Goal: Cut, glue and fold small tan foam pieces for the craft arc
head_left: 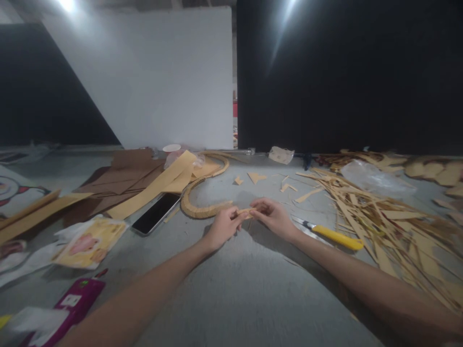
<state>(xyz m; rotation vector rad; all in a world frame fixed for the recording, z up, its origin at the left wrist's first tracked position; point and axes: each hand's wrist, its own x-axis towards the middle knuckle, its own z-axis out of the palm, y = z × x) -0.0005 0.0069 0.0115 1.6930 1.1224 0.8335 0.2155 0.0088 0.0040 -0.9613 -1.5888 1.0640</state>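
Note:
My left hand (223,225) and my right hand (272,216) meet over the grey floor (231,289), both pinched on a small tan cardboard piece (244,211) held between their fingertips. Just beyond the left hand lies a curved cardboard arc (197,205) built of short segments, its near end close to the held piece. A yellow-handled utility knife (334,235) lies on the floor to the right of my right wrist, blade pointing toward the hands.
A black phone (156,213) lies left of the arc beside long cardboard strips (155,188). A heap of cardboard offcuts (383,217) spreads at the right. Printed packets (88,243) and a purple pack (74,303) sit at left. White and black boards stand behind.

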